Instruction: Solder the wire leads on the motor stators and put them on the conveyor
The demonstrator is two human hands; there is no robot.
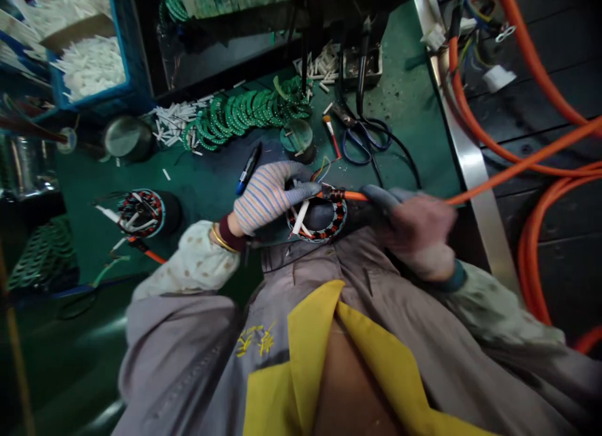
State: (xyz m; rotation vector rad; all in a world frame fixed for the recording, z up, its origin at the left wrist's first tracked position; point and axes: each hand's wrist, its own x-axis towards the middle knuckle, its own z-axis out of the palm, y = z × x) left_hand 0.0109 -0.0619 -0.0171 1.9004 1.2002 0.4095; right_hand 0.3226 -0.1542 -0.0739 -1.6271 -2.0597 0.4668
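Note:
My left hand [270, 194], in a striped knit glove with grey fingertips, pinches the dark end of an orange cable [356, 196] between thumb and fingers. Under that end sits a ring-shaped motor stator [339, 219] with dark-red windings and white sleeves, close against my waist. My right hand [418, 229], gloved and smeared by motion, is closed around the same cable farther right. From there the cable runs off over the metal table edge. Thin yellow wires [323, 167] stick up just past the left fingertips.
A second stator [162, 213] stands at left. Scissors [357, 146], a red-handled brush [332, 138], a marker [248, 168] and a round tin [298, 141] lie beyond my hands. Behind are green perforated rings [244, 113], white tubes and a blue bin [136, 78]. Orange cable coils [531, 235] hang right.

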